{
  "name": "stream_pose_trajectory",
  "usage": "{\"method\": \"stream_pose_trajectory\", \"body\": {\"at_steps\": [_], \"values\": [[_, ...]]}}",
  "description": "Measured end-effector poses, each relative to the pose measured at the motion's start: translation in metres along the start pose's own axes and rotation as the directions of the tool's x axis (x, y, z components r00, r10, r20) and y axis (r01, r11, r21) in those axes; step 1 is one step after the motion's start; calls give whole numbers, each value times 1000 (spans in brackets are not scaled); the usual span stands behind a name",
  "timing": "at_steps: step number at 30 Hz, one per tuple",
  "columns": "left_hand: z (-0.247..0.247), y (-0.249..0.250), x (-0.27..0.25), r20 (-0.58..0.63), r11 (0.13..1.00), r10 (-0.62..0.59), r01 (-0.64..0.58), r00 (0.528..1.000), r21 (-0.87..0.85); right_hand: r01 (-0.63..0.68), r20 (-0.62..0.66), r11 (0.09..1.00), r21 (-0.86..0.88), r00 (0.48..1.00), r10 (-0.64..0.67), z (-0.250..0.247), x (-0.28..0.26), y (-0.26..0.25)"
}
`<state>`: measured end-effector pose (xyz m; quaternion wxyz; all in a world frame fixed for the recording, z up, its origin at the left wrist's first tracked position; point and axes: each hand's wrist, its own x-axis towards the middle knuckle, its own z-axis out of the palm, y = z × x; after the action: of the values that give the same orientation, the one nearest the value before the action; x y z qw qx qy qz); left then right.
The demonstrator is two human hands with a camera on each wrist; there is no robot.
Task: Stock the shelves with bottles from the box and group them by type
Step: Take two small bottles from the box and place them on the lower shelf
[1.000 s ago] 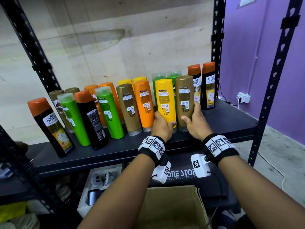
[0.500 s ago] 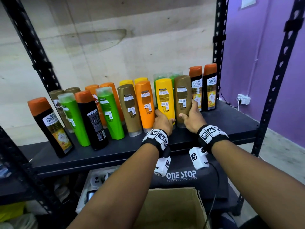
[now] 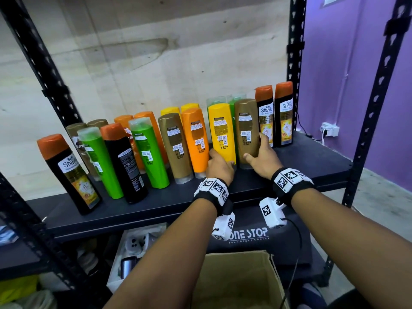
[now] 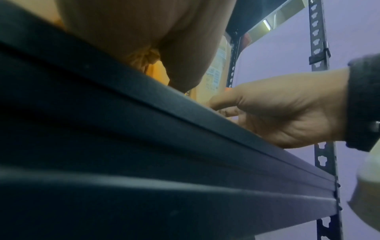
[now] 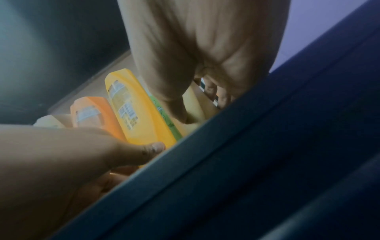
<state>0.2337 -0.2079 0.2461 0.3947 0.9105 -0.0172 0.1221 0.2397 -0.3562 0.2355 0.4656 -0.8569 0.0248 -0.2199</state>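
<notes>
A row of shampoo bottles stands on the black shelf (image 3: 312, 157). My left hand (image 3: 219, 163) grips the base of a yellow bottle (image 3: 223, 132), also visible in the right wrist view as the yellow bottle (image 5: 133, 107). My right hand (image 3: 259, 156) wraps around the lower part of a brown-gold bottle (image 3: 246, 130) beside it; thumb on its front, fingers on its right side. Both bottles stand upright on the shelf. An open cardboard box (image 3: 236, 279) sits below, between my forearms.
Orange (image 3: 195, 139), brown, green (image 3: 148, 155) and black bottles (image 3: 123, 161) fill the shelf to the left. Two black orange-capped bottles (image 3: 283, 114) stand at the far right by the rack post (image 3: 294, 63). A dark "ONE STOP" bag (image 3: 252, 235) lies under the shelf. Purple wall on the right.
Both hands have pushed the yellow and brown-gold bottles farther back on the shelf, closer to the green bottles behind. The view has shifted slightly.
</notes>
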Motion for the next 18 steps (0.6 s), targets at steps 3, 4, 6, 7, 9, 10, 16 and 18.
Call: {"method": "stream_pose_trajectory", "body": {"at_steps": [3,4,6,7,9,10,16,18], "values": [[2,-11,-5,-34,998,50,-48,998,43,50,-53,999,0,997,-50,3,-6,3],[2,-14,-7,-49,996,68,-65,996,62,67,-72,998,-3,995,-67,4,-7,4],[3,-17,-8,-86,992,93,-85,992,93,85,-102,996,-21,991,-86,8,-10,4],[2,-17,-8,-103,990,100,-89,990,109,85,-115,996,-37,989,-89,9,-11,3],[1,-17,-7,-118,986,104,-87,988,144,70,-137,994,-78,987,-81,12,-11,2],[0,-17,-6,-119,984,102,-83,988,157,58,-145,994,-98,987,-72,13,-10,1],[-2,-18,-8,-123,983,92,-70,988,169,29,-159,993,-117,986,-48,15,-12,-1],[-1,-19,-11,-121,983,106,-85,987,163,28,-154,992,-125,987,-47,13,-15,-1]]}}
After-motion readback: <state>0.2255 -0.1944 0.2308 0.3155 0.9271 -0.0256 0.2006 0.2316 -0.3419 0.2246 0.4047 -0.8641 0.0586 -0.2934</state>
